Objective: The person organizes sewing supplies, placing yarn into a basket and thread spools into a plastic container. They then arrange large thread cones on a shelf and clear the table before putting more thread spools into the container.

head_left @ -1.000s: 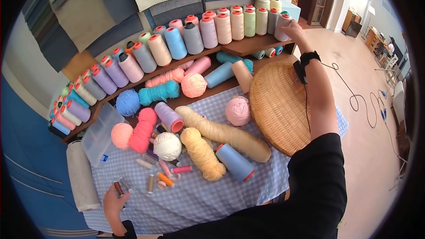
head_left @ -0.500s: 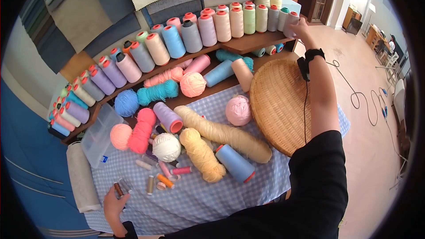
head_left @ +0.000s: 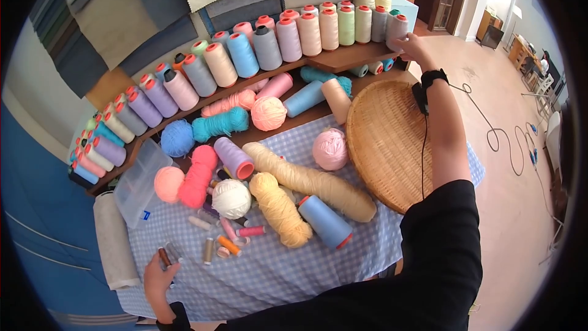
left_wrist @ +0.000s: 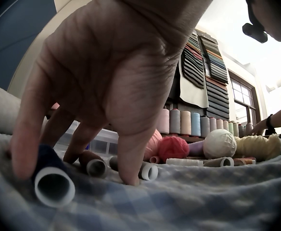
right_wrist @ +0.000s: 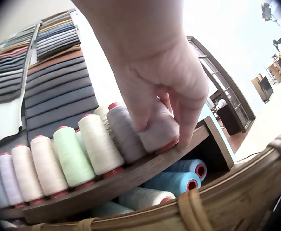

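At the right end of the curved shelf my right hand (head_left: 419, 50) holds a greyish-mauve cone of thread (head_left: 397, 28), thumb and fingers on opposite sides. In the right wrist view this cone leans beside a grey cone (right_wrist: 124, 132), its red base close to the shelf edge. My left hand (head_left: 158, 279) rests on the checked cloth over several small thread spools, fingers pointing down and spread. Around its fingertips lie a navy spool (left_wrist: 48, 161) and a brown spool (left_wrist: 86, 158). A pale-ended spool (left_wrist: 149, 171) is just beyond the thumb.
Rows of thread cones (head_left: 245, 55) stand along the wooden shelf (head_left: 349, 61). A round woven basket (head_left: 383, 141) leans below my right forearm. Yarn balls, skeins (head_left: 280, 211) and a blue cone (head_left: 324, 222) lie on the cloth. A clear plastic box (head_left: 138, 187) is at the left.
The mauve cone shifted right, uncovering a green-topped cone, then came slightly back left in front of it. My right hand now grips it lower. The left hand stays at the small spools.
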Motion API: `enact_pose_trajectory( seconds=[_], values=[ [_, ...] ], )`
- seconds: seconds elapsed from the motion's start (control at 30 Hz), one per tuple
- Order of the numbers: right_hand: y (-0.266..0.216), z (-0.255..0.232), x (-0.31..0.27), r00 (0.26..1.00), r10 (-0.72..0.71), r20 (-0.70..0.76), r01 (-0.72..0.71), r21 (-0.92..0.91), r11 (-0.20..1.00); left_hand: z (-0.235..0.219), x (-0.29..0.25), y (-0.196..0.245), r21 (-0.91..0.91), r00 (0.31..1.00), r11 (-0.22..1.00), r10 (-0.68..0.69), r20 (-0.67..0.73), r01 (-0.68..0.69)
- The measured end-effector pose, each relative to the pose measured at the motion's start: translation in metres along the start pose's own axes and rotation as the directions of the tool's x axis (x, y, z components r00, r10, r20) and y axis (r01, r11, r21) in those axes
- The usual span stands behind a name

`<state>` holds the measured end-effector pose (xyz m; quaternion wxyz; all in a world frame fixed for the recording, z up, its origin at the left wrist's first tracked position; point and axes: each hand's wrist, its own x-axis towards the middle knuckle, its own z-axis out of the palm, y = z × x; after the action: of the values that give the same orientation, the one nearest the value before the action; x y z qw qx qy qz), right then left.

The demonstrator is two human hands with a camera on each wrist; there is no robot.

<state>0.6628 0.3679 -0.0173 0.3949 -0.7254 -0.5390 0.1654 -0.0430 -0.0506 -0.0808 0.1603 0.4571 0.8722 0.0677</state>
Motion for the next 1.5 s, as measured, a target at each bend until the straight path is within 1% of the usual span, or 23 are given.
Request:
enact_pose_trajectory(
  seconds=[0.03,0.1,0.2,0.23,0.3,0.33,0.4,0.43,0.47,0.53,0.57,0.6,0.67,0.8,0.9,0.97,1.0,1.07,1.23,1.3,1.4,1.47,1.5],
  values=[
    [0.000,-0.002,-0.001,1.000,0.001,0.004,-0.001,-0.003,1.000,0.000,-0.001,0.001,-0.010,1.000,1.000,0.012,-0.002,-0.012],
    [-0.005,-0.008,0.006,0.989,0.098,0.113,-0.084,-0.118,0.989,0.001,0.002,-0.004,-0.012,1.000,1.000,0.014,0.001,-0.014],
    [-0.004,-0.014,0.009,0.973,0.158,0.166,-0.125,-0.192,0.973,0.000,0.001,-0.004,-0.013,1.000,1.000,0.019,0.010,-0.019],
    [-0.004,-0.013,0.009,0.974,0.159,0.164,-0.126,-0.196,0.972,0.000,0.000,-0.002,-0.019,1.000,1.000,0.019,0.011,-0.019],
    [-0.008,-0.009,0.007,0.991,0.124,0.044,-0.116,-0.155,0.981,0.000,0.000,-0.001,-0.019,1.000,1.000,0.011,0.015,-0.011],
    [-0.009,-0.008,0.005,0.992,0.121,0.038,-0.114,-0.151,0.982,-0.001,0.001,0.000,-0.012,1.000,1.000,0.000,0.015,0.000],
    [-0.021,-0.003,-0.014,0.989,0.112,0.091,-0.094,-0.182,0.979,0.004,0.004,-0.008,-0.010,1.000,1.000,-0.011,0.007,0.011],
    [-0.010,0.007,-0.009,0.993,0.073,-0.089,-0.082,-0.112,0.990,0.005,0.007,-0.012,-0.006,1.000,1.000,-0.027,0.004,0.027],
    [-0.007,0.005,-0.006,0.993,0.069,-0.092,-0.079,-0.106,0.991,0.002,0.006,-0.008,-0.007,1.000,1.000,-0.026,-0.004,0.026],
    [-0.002,0.004,0.001,0.992,0.072,-0.105,-0.084,-0.117,0.990,-0.001,0.002,0.000,0.018,0.997,0.997,-0.072,0.042,0.072],
    [-0.014,-0.004,-0.009,0.995,0.073,-0.071,-0.084,-0.180,0.980,0.000,0.003,-0.002,0.017,0.996,0.997,-0.073,0.042,0.073],
    [-0.007,-0.004,-0.002,0.995,0.073,-0.069,-0.084,-0.182,0.980,0.002,0.004,-0.007,0.020,0.999,0.999,-0.050,0.019,0.049],
    [0.018,-0.005,0.017,0.986,0.070,-0.151,-0.093,-0.151,0.984,0.005,0.004,-0.008,0.022,1.000,0.999,-0.029,0.003,0.029],
    [0.026,-0.007,0.028,0.986,0.070,-0.154,-0.092,-0.142,0.986,-0.001,0.001,0.000,0.004,1.000,1.000,-0.024,0.013,0.024],
    [0.025,-0.009,0.024,0.984,0.084,-0.157,-0.118,-0.219,0.969,-0.002,0.001,0.003,0.004,0.999,0.999,-0.033,0.014,0.033],
    [0.023,-0.010,0.020,0.984,0.089,-0.153,-0.111,-0.144,0.983,-0.001,0.001,0.003,-0.001,0.999,0.999,-0.040,0.020,0.040],
    [0.023,-0.011,0.018,0.985,0.087,-0.151,-0.109,-0.146,0.983,-0.001,0.001,0.002,0.000,1.000,1.000,-0.023,0.021,0.023],
    [0.025,-0.011,0.012,0.991,0.023,-0.131,-0.034,-0.081,0.996,-0.003,0.000,0.004,0.001,1.000,1.000,-0.007,0.021,0.007],
    [0.029,-0.007,0.012,0.995,0.053,-0.090,-0.061,-0.084,0.995,-0.008,-0.004,0.017,0.014,0.997,0.997,-0.072,0.035,0.071],
    [0.028,-0.005,0.011,0.994,0.069,-0.089,-0.075,-0.064,0.995,-0.007,-0.004,0.014,0.006,0.997,0.998,-0.064,0.033,0.064],
    [0.026,-0.003,0.009,0.995,0.060,-0.080,-0.067,-0.100,0.993,-0.006,-0.003,0.010,0.006,0.998,0.998,-0.064,0.025,0.064],
    [0.027,-0.003,0.009,0.998,0.060,-0.015,-0.061,-0.098,0.993,-0.005,-0.003,0.009,0.013,0.997,0.997,-0.072,0.024,0.072],
    [0.029,-0.002,0.010,0.998,0.059,-0.015,-0.060,-0.099,0.993,-0.005,-0.003,0.010,0.005,0.998,0.998,-0.059,0.032,0.059]
  ],
)
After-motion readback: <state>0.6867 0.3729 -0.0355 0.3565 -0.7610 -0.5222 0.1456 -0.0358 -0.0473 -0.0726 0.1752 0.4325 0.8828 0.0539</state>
